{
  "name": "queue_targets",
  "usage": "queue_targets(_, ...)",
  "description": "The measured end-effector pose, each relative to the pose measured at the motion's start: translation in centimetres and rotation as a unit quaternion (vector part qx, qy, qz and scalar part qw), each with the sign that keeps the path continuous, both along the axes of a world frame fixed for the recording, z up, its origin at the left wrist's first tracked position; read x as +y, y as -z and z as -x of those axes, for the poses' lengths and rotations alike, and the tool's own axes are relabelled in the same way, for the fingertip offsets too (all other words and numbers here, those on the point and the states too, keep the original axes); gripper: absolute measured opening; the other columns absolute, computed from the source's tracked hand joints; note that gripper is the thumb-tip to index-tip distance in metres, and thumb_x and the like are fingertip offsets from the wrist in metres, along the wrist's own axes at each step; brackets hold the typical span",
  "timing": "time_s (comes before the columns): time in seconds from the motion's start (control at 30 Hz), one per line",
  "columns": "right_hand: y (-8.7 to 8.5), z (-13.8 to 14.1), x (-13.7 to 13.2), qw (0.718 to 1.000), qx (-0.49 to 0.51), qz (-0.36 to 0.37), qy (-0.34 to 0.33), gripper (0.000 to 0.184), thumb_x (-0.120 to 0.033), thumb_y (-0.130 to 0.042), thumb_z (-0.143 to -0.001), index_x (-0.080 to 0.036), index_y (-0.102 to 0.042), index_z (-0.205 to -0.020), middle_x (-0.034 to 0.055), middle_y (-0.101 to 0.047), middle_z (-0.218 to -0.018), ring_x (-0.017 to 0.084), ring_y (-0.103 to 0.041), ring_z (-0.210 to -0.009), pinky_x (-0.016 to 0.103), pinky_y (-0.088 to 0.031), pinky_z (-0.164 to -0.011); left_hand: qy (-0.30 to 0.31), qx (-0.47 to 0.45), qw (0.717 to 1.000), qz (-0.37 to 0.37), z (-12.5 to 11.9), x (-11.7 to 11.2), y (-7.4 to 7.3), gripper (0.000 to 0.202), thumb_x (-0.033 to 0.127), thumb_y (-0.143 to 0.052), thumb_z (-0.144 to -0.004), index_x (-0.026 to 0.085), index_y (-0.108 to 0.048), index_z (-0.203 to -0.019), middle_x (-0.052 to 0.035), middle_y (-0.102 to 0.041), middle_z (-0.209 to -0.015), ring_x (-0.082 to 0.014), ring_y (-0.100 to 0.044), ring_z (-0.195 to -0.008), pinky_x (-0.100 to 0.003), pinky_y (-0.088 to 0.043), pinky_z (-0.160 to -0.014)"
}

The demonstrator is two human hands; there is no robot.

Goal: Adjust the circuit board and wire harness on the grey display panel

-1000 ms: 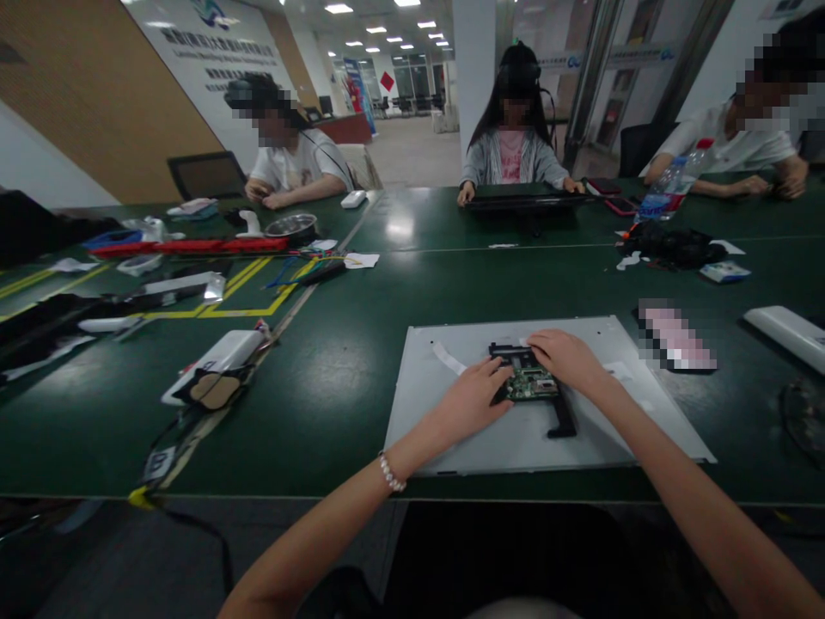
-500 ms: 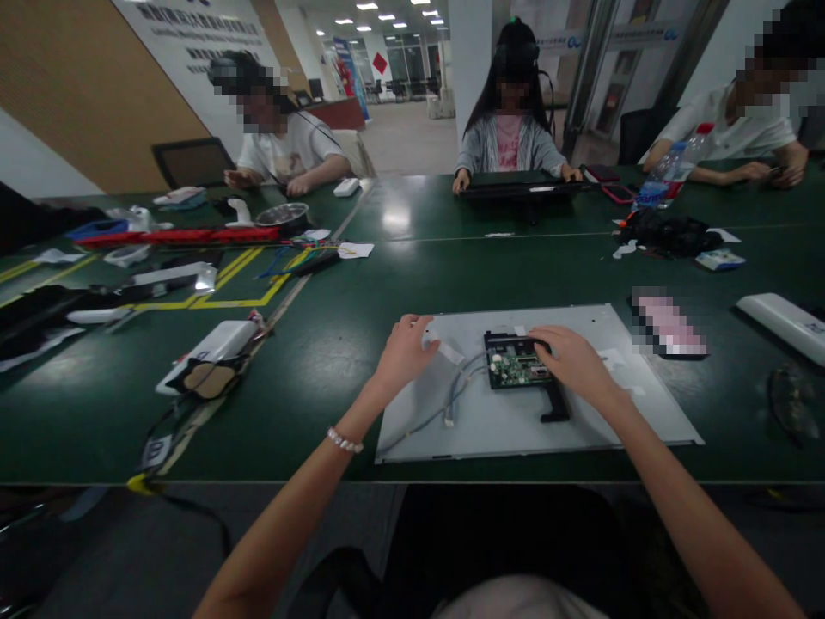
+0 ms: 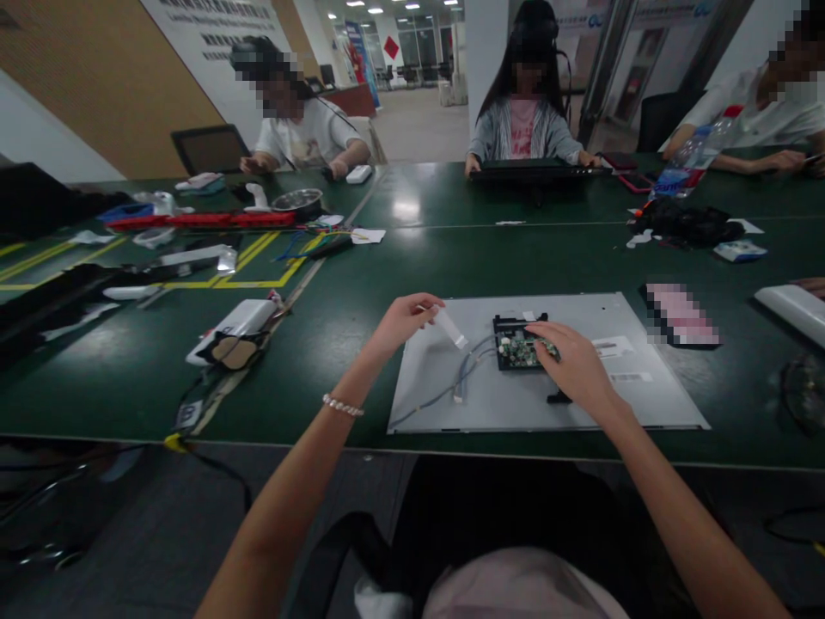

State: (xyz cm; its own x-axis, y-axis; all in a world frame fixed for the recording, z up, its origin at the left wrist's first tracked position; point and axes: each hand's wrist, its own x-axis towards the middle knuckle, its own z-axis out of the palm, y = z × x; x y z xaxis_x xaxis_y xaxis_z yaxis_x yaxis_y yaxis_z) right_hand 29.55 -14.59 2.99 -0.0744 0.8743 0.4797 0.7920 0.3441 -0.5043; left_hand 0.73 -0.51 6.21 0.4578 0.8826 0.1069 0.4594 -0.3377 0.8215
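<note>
A thin silver-white panel lies flat on the green table. Over its far left part, my left hand pinches the upper end of a flat white strip between thumb and fingers. The strip slants down toward the panel. A green circuit board in a black frame sits near the panel's middle. My right hand is curled over the board's right side, fingertips on it, and covers part of it. Grey cables curve from the board's left side across the panel.
A pink phone lies right of the panel, a white device beyond it. On the left is a wired white battery-like pack. Bottles and a black heap stand far right. Several people sit across the table.
My left fingers have closed on the white strip and lifted its end. My right hand stays at the board, its fingers shifted slightly. The whole view has moved a little.
</note>
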Motion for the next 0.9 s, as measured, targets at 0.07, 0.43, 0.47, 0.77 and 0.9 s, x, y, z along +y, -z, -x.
queue_targets(0.07, -0.3, 1.0, -0.5, 1.0, 0.017, -0.02, -0.017, 0.037, -0.021, -0.047, -0.092, -0.02, -0.062, -0.126, 0.0092, -0.065, -0.127, 0.024, -0.059, -0.12, 0.046, -0.046, -0.106, 0.031, -0.026, 0.999, 0.027, 0.1, -0.8, -0.7, 0.022, 0.028, -0.058, -0.086, 0.016, -0.069, -0.1, -0.0037, -0.068, -0.085, -0.011, -0.058, -0.068, -0.022, -0.045, -0.062)
queue_targets(0.43, 1.5, 5.9, -2.3, 0.973, -0.117, -0.018, -0.196, 0.047, -0.014, -0.046, -0.091, -0.014, -0.053, -0.138, 0.0127, -0.057, -0.14, 0.025, -0.04, -0.14, 0.048, -0.038, -0.115, 0.089, 0.078, 0.992, -0.045, -2.1, -4.4, 4.3, 0.019, 0.019, -0.053, -0.086, 0.016, -0.069, -0.096, -0.0014, -0.069, -0.085, -0.0129, -0.059, -0.074, -0.026, -0.048, -0.074)
queue_targets(0.47, 1.6, 6.1, -2.4, 0.971, -0.129, -0.02, -0.199, 0.046, -0.014, -0.045, -0.091, -0.013, -0.054, -0.136, 0.0133, -0.057, -0.14, 0.025, -0.04, -0.14, 0.047, -0.037, -0.115, 0.085, 0.087, 0.991, -0.056, -2.1, -4.5, 4.5, 0.019, 0.02, -0.053, -0.087, 0.017, -0.069, -0.097, -0.0016, -0.069, -0.086, -0.0134, -0.06, -0.075, -0.026, -0.048, -0.074)
queue_targets(0.77, 2.2, 6.7, -3.0, 0.964, -0.161, 0.005, -0.209, 0.04, -0.027, -0.049, -0.095, -0.009, -0.06, -0.129, 0.0162, -0.061, -0.135, 0.026, -0.056, -0.126, 0.047, -0.037, -0.115, 0.013, 0.148, 0.974, -0.174, -3.1, -6.6, 4.0, 0.027, 0.013, -0.055, -0.082, 0.017, -0.06, -0.108, -0.0064, -0.058, -0.104, -0.019, -0.059, -0.094, -0.033, -0.048, -0.087)
queue_targets(0.9, 1.8, 6.7, -2.8, 0.964, -0.164, 0.011, -0.21, 0.04, -0.028, -0.05, -0.095, -0.007, -0.061, -0.128, 0.0166, -0.062, -0.133, 0.026, -0.056, -0.125, 0.045, -0.036, -0.115, 0.042, 0.232, 0.948, -0.213, -4.2, -7.7, 3.1, 0.022, 0.006, -0.048, -0.082, 0.017, -0.062, -0.095, -0.008, -0.059, -0.1, -0.0228, -0.056, -0.102, -0.036, -0.046, -0.092)
